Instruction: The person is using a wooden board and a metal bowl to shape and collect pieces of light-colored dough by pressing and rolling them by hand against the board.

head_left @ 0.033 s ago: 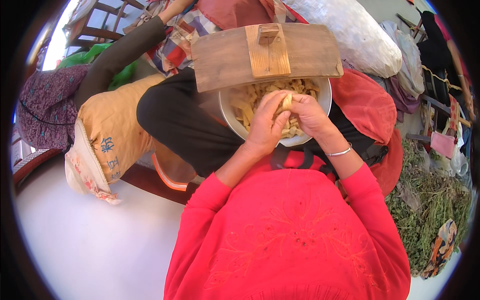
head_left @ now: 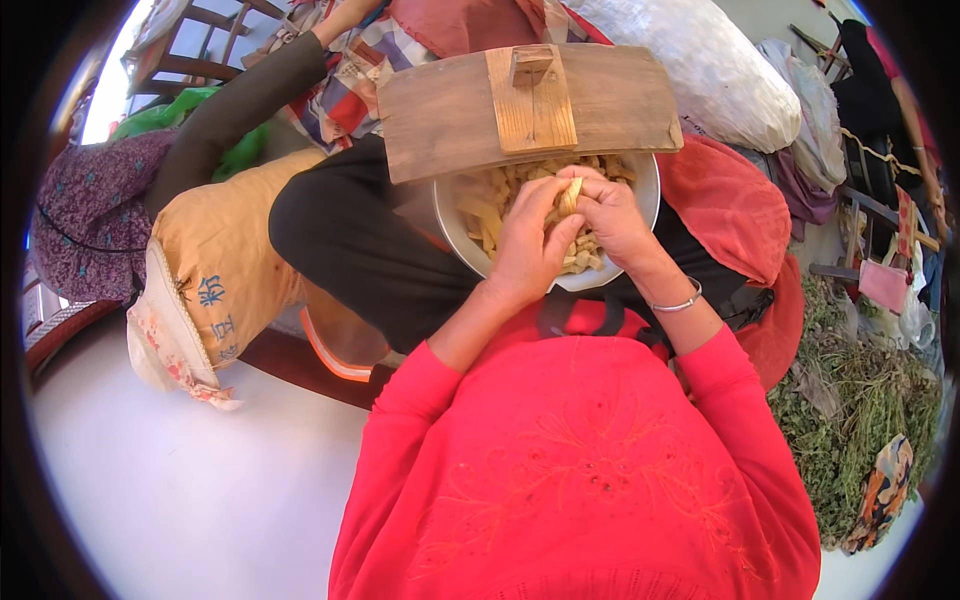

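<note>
Over a white basin (head_left: 648, 205) in my lap, both hands meet with fingertips closed on one pale yellow, ridged piece of food (head_left: 570, 197), its exact kind unclear. My left hand (head_left: 525, 240) pinches it from the left, thumb and fingers bent round it. From the other side my right hand (head_left: 615, 220) grips it, fingers curled; a silver bangle circles that wrist. Below lie many similar yellowish pieces (head_left: 585, 258), some chunky and some long and flat. A wooden board (head_left: 430, 110) with a block handle covers the basin's far edge.
A tan cloth sack (head_left: 235, 240) stands at left, beside another person's dark sleeve (head_left: 240, 115). A large white sack (head_left: 690, 70) lies at the back right. Dried green plants (head_left: 850, 430) are heaped at right, near a red cloth (head_left: 725, 205).
The yellow piece stands slightly more upright between my fingertips, and my fingers have shifted a little around it. The whole view has slid slightly.
</note>
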Action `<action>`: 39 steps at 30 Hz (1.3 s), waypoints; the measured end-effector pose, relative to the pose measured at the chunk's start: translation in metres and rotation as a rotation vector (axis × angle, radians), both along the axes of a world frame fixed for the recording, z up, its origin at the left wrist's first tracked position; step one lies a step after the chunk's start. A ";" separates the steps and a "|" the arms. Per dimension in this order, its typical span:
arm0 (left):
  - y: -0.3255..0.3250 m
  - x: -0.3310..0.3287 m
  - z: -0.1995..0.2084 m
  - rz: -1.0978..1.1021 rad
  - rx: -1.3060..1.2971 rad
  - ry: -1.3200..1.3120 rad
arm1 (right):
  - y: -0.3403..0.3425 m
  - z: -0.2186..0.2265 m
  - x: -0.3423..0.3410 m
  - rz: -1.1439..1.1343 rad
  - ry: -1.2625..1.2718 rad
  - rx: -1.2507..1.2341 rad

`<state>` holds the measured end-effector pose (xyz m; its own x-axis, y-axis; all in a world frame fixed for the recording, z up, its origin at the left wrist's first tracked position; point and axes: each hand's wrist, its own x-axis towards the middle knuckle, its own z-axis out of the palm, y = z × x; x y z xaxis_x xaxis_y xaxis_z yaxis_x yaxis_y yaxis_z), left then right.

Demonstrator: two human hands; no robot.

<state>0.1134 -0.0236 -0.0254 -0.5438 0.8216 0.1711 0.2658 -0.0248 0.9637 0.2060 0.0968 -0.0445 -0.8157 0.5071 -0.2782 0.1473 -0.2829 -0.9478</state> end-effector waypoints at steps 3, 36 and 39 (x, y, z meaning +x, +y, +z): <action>0.014 -0.012 0.002 -0.039 -0.175 0.095 | 0.008 0.008 0.002 0.033 -0.061 0.808; -0.046 -0.044 0.022 -0.160 -0.418 0.012 | 0.027 0.041 0.018 0.319 -0.035 1.060; -0.060 -0.059 0.040 0.003 -0.288 -1.023 | 0.023 0.067 0.007 0.109 -0.060 1.197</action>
